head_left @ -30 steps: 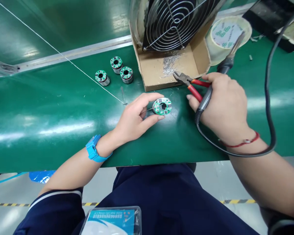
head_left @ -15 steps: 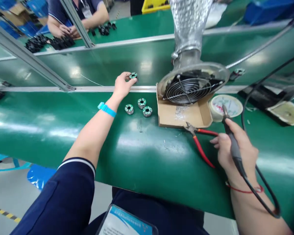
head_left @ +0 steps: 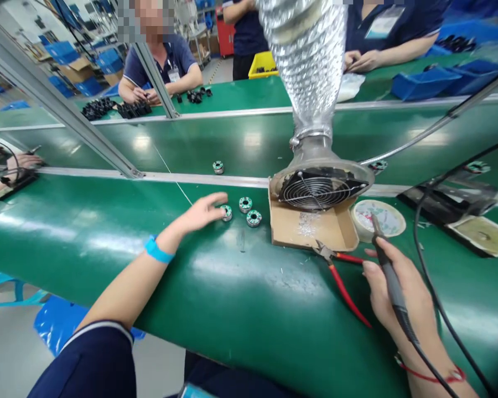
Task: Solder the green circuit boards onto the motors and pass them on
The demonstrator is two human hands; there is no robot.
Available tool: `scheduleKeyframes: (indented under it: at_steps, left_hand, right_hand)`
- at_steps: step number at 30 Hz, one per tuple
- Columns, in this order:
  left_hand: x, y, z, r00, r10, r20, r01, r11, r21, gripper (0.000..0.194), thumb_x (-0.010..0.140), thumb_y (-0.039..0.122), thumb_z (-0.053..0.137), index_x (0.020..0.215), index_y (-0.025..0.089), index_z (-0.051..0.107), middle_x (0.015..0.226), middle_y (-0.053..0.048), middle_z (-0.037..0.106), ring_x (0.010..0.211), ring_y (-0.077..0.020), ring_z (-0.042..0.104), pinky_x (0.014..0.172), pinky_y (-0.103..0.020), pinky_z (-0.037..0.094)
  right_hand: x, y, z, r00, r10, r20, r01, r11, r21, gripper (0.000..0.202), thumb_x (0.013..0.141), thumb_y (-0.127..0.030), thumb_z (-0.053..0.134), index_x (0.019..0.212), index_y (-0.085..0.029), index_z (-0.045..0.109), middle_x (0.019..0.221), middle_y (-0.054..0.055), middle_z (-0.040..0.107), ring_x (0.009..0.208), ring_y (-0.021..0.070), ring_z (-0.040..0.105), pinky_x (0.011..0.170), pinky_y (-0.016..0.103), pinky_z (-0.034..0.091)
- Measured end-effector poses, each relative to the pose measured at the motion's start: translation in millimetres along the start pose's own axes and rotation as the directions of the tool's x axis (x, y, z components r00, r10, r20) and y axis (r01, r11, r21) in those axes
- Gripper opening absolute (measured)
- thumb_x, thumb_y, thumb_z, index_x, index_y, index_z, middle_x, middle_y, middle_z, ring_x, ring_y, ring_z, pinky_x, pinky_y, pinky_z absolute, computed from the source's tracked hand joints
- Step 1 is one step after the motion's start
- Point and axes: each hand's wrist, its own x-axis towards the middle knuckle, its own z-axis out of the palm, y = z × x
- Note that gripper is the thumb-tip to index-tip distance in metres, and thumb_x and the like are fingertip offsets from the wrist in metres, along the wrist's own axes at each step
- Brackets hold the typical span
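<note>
the left hand (head_left: 197, 215) has released a circuit-topped part (head_left: 218, 168) at upper centre, apart from three others (head_left: 254, 219), and spreads wide beside these mid-frame. lower right, the right hand (head_left: 417, 293) grips a soldering iron (head_left: 390, 273).

Place: factory assembly workshop | Benches: long green worktops (head_left: 274, 309) split by metal frames (head_left: 103, 132) | Air: silver exhaust duct (head_left: 311, 66) ending in a fan (head_left: 315, 190) | Staff: seated people in dark blue shirts (head_left: 182, 58), badges (head_left: 385, 22) showing | Stock: black parts (head_left: 97, 109) heaped opposite, blue bins (head_left: 425, 83), yellow crate (head_left: 262, 65)
</note>
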Motion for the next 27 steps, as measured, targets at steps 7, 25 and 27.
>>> scheduleKeyframes:
  at_steps: [7,25,27]
  left_hand:
    - [-43.9,-1.6,23.4,0.997,0.08,0.013,-0.08,0.995,0.054,0.033,0.079,0.023,0.069,0.112,0.022,0.069,0.108,-0.006,0.067,0.104,-0.0236,0.062,0.1,-0.037,0.048]
    - [-108.7,91.9,104.4,0.89,0.211,0.403,-0.027,0.909,-0.416,0.047,0.081,0.033,0.075,0.123,0.017,0.065,0.067,0.007,0.038,0.056,-0.0067,0.031,0.055,-0.022,0.027]
    - [-111.4,91.5,103.3,0.875,0.268,0.403,-0.095,0.912,-0.4,0.047,0.083,0.034,0.076,0.126,0.021,0.066,0.073,0.006,0.041,0.059,-0.0067,0.035,0.058,-0.022,0.029]
  right_hand:
    - [0.8,-3.9,-0.2,0.999,0.005,-0.038,-0.004,0.999,0.032,0.049,0.081,-0.055,0.055,0.115,-0.02,0.065,0.097,0.015,0.072,0.087,0.0348,0.071,0.08,0.053,0.059]
    - [-36.3,-113.2,-27.1,0.946,-0.187,0.266,-0.009,0.802,0.597,0.047,0.089,-0.024,0.063,0.133,-0.03,0.047,0.091,-0.002,0.067,0.085,0.0121,0.067,0.085,0.029,0.058]
    - [-36.9,-114.8,-27.7,0.92,-0.187,0.345,-0.054,0.809,0.585,0.047,0.091,-0.026,0.061,0.135,-0.03,0.044,0.092,-0.002,0.064,0.086,0.0117,0.065,0.088,0.029,0.056]
